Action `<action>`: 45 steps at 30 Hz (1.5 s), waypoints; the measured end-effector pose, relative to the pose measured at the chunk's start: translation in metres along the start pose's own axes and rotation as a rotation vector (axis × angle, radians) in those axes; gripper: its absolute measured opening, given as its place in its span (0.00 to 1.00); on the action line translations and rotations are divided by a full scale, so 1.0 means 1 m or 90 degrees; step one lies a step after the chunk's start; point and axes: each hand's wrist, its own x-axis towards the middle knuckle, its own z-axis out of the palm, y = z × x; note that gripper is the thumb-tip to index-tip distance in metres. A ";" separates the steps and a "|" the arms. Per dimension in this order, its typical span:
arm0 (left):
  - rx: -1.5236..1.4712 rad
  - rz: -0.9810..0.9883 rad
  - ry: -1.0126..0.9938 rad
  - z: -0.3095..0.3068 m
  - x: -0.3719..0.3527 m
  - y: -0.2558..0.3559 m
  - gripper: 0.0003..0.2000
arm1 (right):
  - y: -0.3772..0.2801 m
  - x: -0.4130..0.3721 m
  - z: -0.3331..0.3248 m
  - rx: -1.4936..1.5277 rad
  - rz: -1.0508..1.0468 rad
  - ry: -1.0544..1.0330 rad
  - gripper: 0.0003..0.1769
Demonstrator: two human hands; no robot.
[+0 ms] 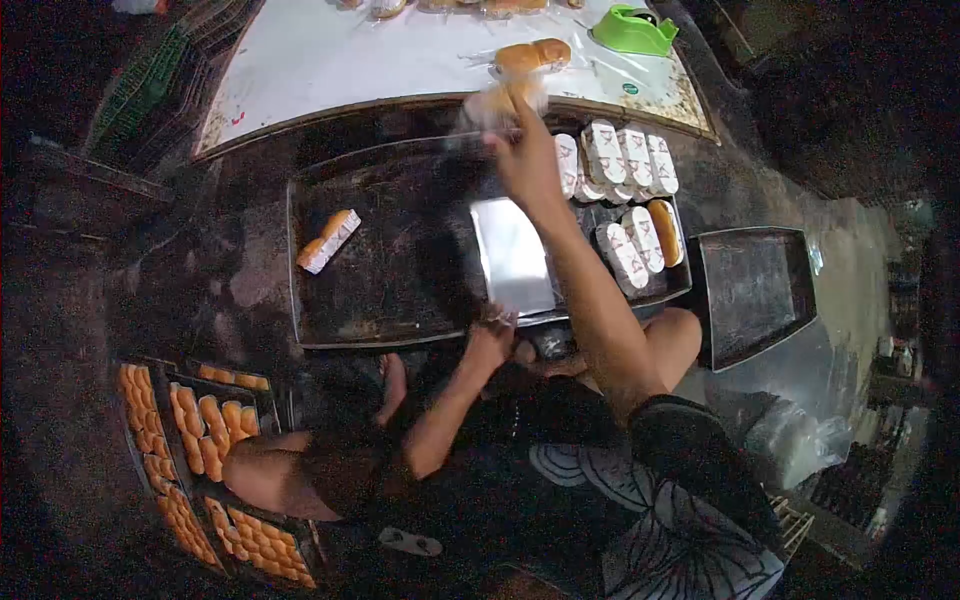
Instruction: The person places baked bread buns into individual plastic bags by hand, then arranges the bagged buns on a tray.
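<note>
My right hand (526,165) reaches over the tray's far edge, fingers closed on a bread roll in a clear wrapper (505,102), blurred by motion. Just beyond it, another wrapped bread roll (533,55) lies on the white table. Low in the middle, my left hand (490,338) is at the near end of a shiny, pale flat sheet or stack (514,255); its fingers are smeared and I cannot tell whether they grip it. Both hands are over or beside a large dark tray (400,300). One wrapped roll (328,241) lies at the tray's left.
Wrapped rolls with white printed sides (604,150) are piled in the tray's right end. A green tape dispenser (636,30) stands on the white table (330,60). Another dark tray (758,290) is at the right. Trays of unwrapped rolls (265,540) sit lower left.
</note>
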 end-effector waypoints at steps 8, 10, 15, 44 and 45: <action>0.208 -0.121 -0.244 -0.092 0.010 -0.001 0.08 | 0.050 -0.227 -0.017 0.207 0.291 -0.594 0.13; 0.141 -0.101 -0.263 -0.110 0.016 0.007 0.07 | 0.064 -0.262 -0.009 0.179 0.159 -0.635 0.12; -0.207 -0.347 -0.127 -0.171 0.035 0.059 0.07 | 0.027 -0.225 0.007 0.045 0.463 -0.391 0.12; -0.848 -0.268 0.976 -0.246 -0.016 -0.008 0.22 | -0.084 -0.120 0.091 0.063 -0.491 -0.207 0.20; -0.867 -0.264 0.960 -0.243 -0.008 0.001 0.22 | -0.089 -0.122 0.080 0.021 -0.486 -0.231 0.19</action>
